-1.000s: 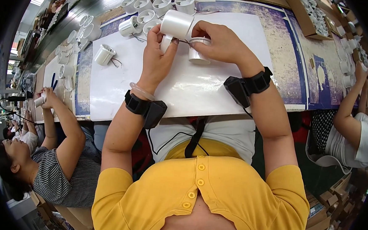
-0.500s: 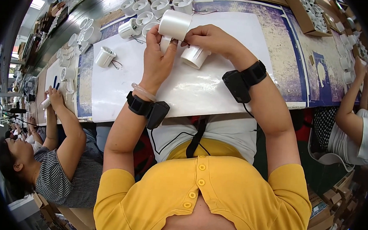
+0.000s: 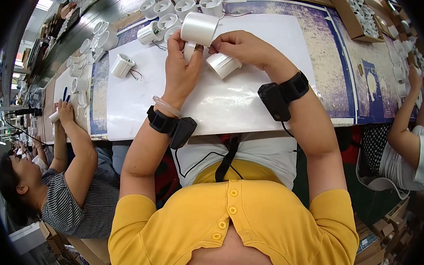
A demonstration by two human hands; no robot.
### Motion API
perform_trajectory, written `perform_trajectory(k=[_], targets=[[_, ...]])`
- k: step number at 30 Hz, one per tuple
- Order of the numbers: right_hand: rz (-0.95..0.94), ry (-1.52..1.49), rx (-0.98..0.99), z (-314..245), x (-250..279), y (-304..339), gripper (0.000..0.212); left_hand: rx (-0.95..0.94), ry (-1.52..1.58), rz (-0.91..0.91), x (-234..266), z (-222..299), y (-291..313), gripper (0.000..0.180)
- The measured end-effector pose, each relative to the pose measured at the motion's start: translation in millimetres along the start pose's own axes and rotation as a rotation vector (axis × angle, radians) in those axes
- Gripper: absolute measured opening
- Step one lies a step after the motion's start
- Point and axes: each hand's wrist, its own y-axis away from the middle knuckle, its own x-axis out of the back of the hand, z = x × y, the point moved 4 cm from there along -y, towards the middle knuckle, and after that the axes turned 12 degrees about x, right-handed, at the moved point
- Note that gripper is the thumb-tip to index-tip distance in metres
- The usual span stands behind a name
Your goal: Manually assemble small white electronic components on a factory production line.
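Note:
A glossy white plastic cylinder housing [image 3: 199, 28] with a short stem below it is gripped by my left hand [image 3: 182, 72], thumb and fingers around the stem. My right hand [image 3: 239, 46] is closed in a pinch beside the housing's lower right edge. Anything between those fingertips is too small or hidden to make out. Just below my right hand, a second white cylinder housing [image 3: 223, 65] lies tilted on the white sheet [image 3: 233, 102]. To the left of my hands, another white housing [image 3: 123, 66] with thin wires stands apart on the sheet.
Several white housings [image 3: 185, 7] cluster beyond my left hand, some with thin wires. At the back right sits a cardboard box [image 3: 357, 20] of small white parts. Co-workers' hands [image 3: 64, 109] are busy at the left, and another person's arm [image 3: 404, 103] reaches in at the right.
The held housing has shifted slightly left, and a small gap now shows between it and my right fingers. The housing lying below looks turned a little.

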Motion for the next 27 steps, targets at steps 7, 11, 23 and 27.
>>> perform_trajectory(k=[7,11,23,27], targets=[[0.167,0.580,0.050,-22,-4,9,0.027,0.152,0.015,-0.017,-1,2,3,0.039],[0.235,0.725,-0.024,-29,0,13,0.025,0.179,-0.028,0.002,0,-2,1,0.036],[0.448,0.781,0.511,-36,-5,19,0.014,0.255,0.316,-0.175,3,-16,-5,0.036],[0.490,0.831,0.666,-41,-5,22,0.013,0.384,0.526,-0.300,-2,-13,-4,0.040]])
